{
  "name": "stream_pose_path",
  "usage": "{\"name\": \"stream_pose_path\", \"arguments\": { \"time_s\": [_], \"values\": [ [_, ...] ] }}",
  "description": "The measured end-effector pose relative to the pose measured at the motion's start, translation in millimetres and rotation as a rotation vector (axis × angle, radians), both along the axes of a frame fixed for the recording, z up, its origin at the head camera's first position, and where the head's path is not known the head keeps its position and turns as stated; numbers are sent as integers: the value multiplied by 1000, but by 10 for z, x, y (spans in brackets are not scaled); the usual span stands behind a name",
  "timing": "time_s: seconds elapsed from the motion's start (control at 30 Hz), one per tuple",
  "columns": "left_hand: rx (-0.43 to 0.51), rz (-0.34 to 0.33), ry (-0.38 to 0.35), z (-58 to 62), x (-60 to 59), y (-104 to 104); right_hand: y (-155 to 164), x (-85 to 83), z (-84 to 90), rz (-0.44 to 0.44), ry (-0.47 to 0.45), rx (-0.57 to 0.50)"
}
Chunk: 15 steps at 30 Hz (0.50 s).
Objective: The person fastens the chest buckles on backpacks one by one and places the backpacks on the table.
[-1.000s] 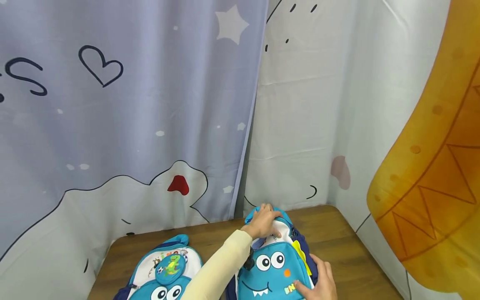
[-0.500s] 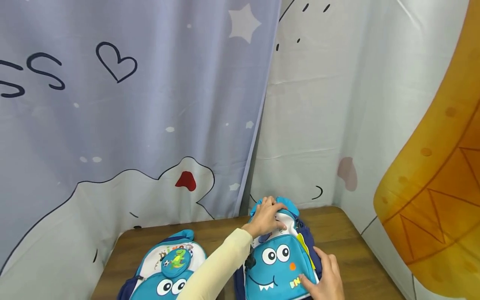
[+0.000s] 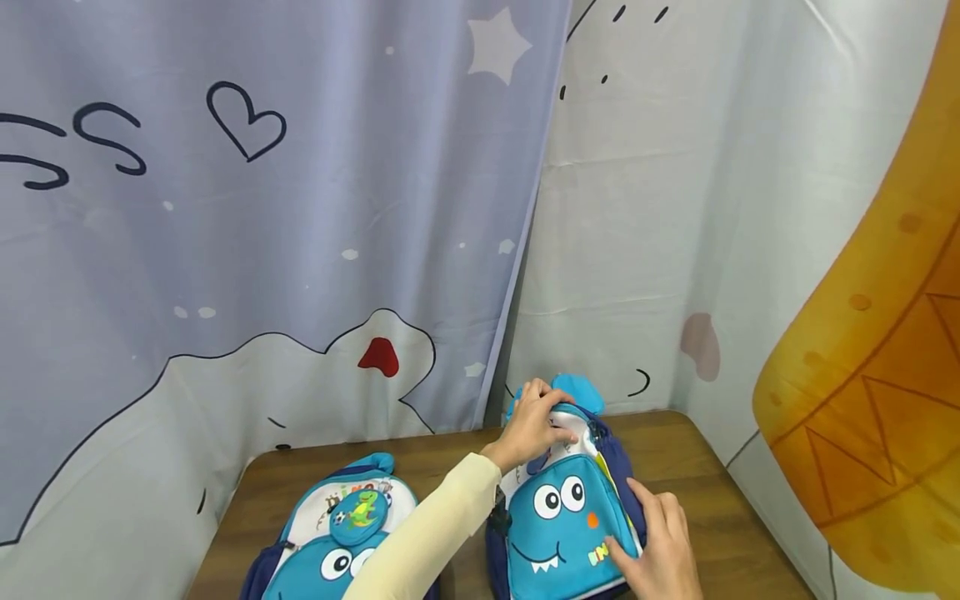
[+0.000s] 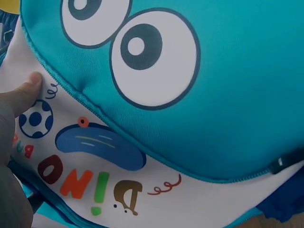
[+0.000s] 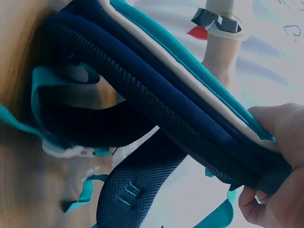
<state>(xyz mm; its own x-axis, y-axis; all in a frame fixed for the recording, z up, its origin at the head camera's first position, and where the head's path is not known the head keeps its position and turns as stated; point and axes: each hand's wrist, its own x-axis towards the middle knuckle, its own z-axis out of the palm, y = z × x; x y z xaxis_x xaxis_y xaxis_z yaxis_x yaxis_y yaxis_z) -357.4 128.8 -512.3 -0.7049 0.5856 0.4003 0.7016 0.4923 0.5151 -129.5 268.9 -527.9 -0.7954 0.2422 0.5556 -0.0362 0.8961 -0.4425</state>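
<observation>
A child's backpack (image 3: 551, 529), teal and white with a cartoon face and navy sides, is held between both hands. My left hand (image 3: 528, 427) grips its top, thumb on the white printed front; in the left wrist view that thumb (image 4: 28, 90) presses beside a football print. At the lower right corner, my right hand (image 3: 660, 542) holds the bag's side, thumb on the front. The right wrist view shows the navy underside (image 5: 142, 95) tilted, with fingers curled round the corner and a padded shoulder strap (image 5: 137, 183) hanging behind.
A matching backpack (image 3: 315, 546) with a round dinosaur badge lies to the left on the wooden table (image 3: 720, 517), partly behind the left sleeve (image 3: 435, 533). Printed curtains (image 3: 360, 208) hang close along the table's back and right side.
The head view has shifted slightly, moving the scene to the right. The held backpack has tilted a little and its top has risen, with both hands keeping their hold.
</observation>
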Motion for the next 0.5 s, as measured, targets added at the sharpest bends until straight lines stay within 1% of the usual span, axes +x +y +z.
{"name": "stream_pose_path", "arguments": {
  "time_s": [0.13,0.27,0.4,0.5],
  "values": [
    [65,-8,-43,33,23,-35,-9,19,73,9,40,22],
    [124,-33,-85,44,19,-86,-15,17,117,34,92,34],
    [162,-59,-90,57,1,-141,-15,-6,148,91,177,63],
    [182,-70,-72,76,-11,-177,-16,-32,185,150,250,94]
  ]
}}
